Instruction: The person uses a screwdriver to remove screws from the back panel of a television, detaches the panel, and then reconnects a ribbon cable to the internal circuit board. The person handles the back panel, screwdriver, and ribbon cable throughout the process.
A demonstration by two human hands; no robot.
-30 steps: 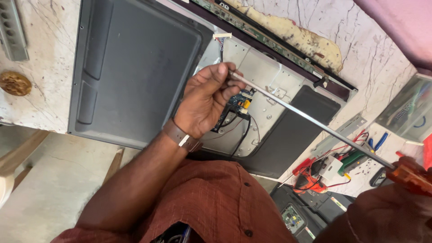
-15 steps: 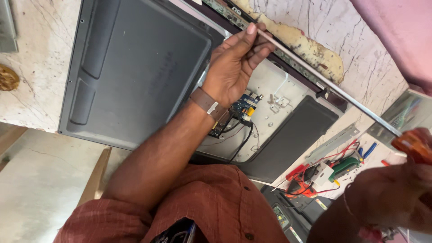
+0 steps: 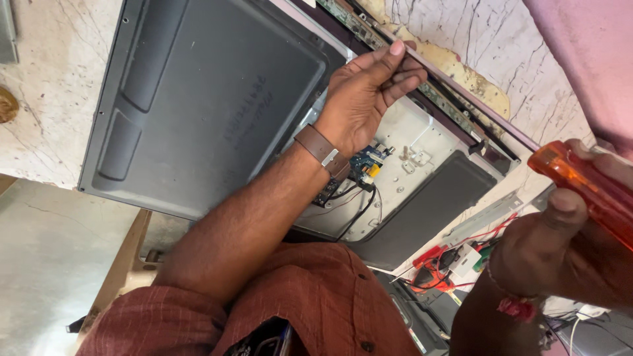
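Two hands are engaged: the long steel screwdriver shaft (image 3: 455, 78) is pinched by the left hand (image 3: 362, 99) at the panel's upper edge, above the grey metal back cover (image 3: 198, 112). The orange transparent handle (image 3: 587, 191) is gripped by the right hand (image 3: 560, 254); the tip should be steadied before turning.

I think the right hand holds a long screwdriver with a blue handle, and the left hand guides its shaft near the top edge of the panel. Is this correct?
Not quite: the handle is orange, not blue, as the head view shows. The rest holds: the right hand grips the screwdriver, and the left hand guides its shaft near the top edge of the panel.
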